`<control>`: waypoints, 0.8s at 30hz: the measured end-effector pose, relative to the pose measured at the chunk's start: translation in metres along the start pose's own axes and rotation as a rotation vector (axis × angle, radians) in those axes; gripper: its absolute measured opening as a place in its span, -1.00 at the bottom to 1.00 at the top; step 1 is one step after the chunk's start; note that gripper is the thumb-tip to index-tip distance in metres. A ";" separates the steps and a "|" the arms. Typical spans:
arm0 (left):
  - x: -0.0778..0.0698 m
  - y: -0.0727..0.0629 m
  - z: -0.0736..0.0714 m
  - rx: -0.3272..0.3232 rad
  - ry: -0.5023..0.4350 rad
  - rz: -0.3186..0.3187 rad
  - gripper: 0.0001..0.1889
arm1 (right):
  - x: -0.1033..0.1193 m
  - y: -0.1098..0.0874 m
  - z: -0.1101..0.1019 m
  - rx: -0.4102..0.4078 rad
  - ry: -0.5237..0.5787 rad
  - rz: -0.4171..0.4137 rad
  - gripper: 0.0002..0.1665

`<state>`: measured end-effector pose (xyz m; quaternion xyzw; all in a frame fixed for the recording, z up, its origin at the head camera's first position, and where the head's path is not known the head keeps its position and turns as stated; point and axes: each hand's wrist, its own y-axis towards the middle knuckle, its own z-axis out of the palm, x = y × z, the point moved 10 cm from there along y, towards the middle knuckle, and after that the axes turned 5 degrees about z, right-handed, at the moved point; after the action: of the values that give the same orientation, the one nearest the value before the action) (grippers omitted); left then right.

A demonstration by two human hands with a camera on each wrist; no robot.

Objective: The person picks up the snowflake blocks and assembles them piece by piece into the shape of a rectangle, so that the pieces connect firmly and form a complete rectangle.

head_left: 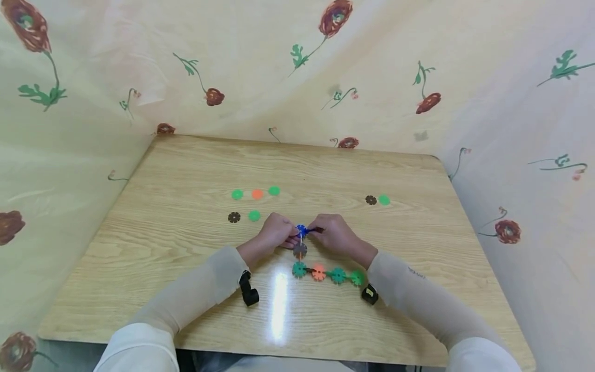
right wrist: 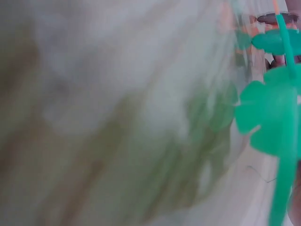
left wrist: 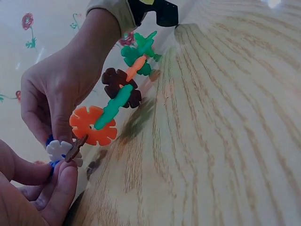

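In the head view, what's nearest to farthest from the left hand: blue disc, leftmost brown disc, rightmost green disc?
1. Blue disc, just right of it.
2. Brown disc, out on its left.
3. Green disc, far to its right.

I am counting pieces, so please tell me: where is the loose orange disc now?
In the head view, the loose orange disc lies left of centre on the table, between two green discs, with a third green disc below it in the picture.
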<state>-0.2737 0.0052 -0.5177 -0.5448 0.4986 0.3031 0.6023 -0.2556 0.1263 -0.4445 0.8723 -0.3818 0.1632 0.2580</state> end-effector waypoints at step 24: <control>0.004 0.001 -0.004 0.068 0.047 0.008 -0.90 | -0.169 -0.030 -0.091 0.277 -0.301 0.658 -0.62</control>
<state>-0.2746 0.0010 -0.5219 -0.5291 0.5247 0.2756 0.6073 -0.3516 0.2948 -0.4615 0.7440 -0.6492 0.1576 0.0130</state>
